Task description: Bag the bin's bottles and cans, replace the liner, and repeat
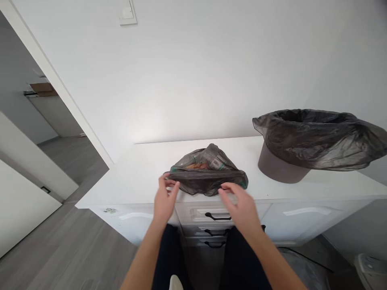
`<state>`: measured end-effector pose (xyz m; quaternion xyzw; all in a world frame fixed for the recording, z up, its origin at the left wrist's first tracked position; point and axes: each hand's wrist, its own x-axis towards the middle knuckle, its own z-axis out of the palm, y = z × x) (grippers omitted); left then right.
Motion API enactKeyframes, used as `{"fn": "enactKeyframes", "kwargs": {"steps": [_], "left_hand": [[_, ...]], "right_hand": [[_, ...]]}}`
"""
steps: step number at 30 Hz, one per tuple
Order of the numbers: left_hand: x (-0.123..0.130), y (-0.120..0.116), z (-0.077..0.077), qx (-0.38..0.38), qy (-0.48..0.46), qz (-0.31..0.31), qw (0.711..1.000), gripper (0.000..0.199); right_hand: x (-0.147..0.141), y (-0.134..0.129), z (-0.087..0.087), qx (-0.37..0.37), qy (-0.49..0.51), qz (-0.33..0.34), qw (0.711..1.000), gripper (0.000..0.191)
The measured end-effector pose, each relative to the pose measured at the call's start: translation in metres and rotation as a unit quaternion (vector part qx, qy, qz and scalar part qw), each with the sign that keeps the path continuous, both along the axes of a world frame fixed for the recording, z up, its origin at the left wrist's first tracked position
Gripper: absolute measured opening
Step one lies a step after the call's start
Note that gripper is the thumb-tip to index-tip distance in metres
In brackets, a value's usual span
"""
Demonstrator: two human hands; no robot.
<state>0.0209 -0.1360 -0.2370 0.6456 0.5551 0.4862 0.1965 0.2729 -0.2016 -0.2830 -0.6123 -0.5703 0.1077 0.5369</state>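
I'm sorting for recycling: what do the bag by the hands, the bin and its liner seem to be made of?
The bag: apparently thin, slightly shiny dark plastic film, creased and partly see-through.
The liner: likely similar film, hanging in wrinkled, translucent folds.
The bin: probably rigid plastic, its brownish wall smooth and fairly matte, though painted metal is possible.

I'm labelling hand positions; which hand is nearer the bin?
Right. The right hand is by the near edge of the filled bag, left of the bin; the left hand is by that bag's left end, farther away.
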Motion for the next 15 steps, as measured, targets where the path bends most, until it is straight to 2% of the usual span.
{"fn": "enactKeyframes", "kwargs": {"steps": [2, 4, 6, 8, 10, 12, 15], "left_hand": [[0.019, -0.014, -0.014, -0.066, -0.086, -0.023, 0.994, 0.039], [0.032, -0.021, -0.021, -0.099, -0.169, -0.058, 0.979, 0.038], [0.041, -0.024, -0.019, -0.117, -0.230, -0.104, 0.961, 0.037], [0.047, -0.028, -0.013, -0.131, -0.259, -0.148, 0.945, 0.037], [0.051, -0.033, -0.009, -0.138, -0.265, -0.178, 0.938, 0.038], [0.055, -0.037, -0.012, -0.126, -0.246, -0.198, 0.940, 0.039], [0.059, -0.034, -0.029, -0.052, -0.133, -0.202, 0.969, 0.045]], "right_hand": [[-0.029, 0.003, -0.014, -0.053, 0.073, 0.031, 0.995, 0.038], [-0.045, 0.013, -0.021, -0.078, 0.156, 0.040, 0.984, 0.039], [-0.050, 0.025, -0.020, -0.078, 0.258, 0.054, 0.962, 0.039], [-0.048, 0.034, -0.014, -0.072, 0.368, 0.088, 0.923, 0.043], [-0.046, 0.038, -0.006, -0.077, 0.453, 0.124, 0.879, 0.048], [-0.045, 0.036, -0.001, -0.081, 0.493, 0.140, 0.855, 0.051], [-0.045, 0.032, 0.003, -0.047, 0.476, 0.141, 0.866, 0.052]]}}
